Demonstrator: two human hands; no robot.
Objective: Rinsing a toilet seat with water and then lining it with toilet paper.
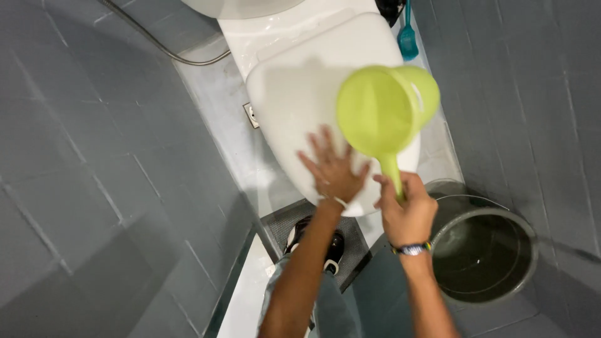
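1. Grey tiled walls are closing in on both sides, and a white toilet is standing between them with its lid shut down over the bowl.
2. A grey bucket is sitting on the floor just beside the toilet, on the person's right; it is looking dark inside, and whether water is in it is hard to tell.
3. A green plastic dipper is hovering over the front right part of the lid, tipped so its round bottom is facing the camera. Judging by this, the wetting of the lid seems to be underway rather than finished, though no stream of water is showing.
4. The left hand is lying flat on the front of the lid, fingers spread wide, holding nothing.
5. The right hand is gripping the dipper's handle, closed tightly round it, with a coloured band showing at the wrist.
6. A dark shoe is resting on a textured floor mat below the toilet's front edge.
7. A teal brush is standing behind the toilet on the right; a metal hose is curving along the left wall.
8. The dipper's inside is turned away, the tank is cut off at the top, and the lid's shine is making wetness or dirt hard to judge.
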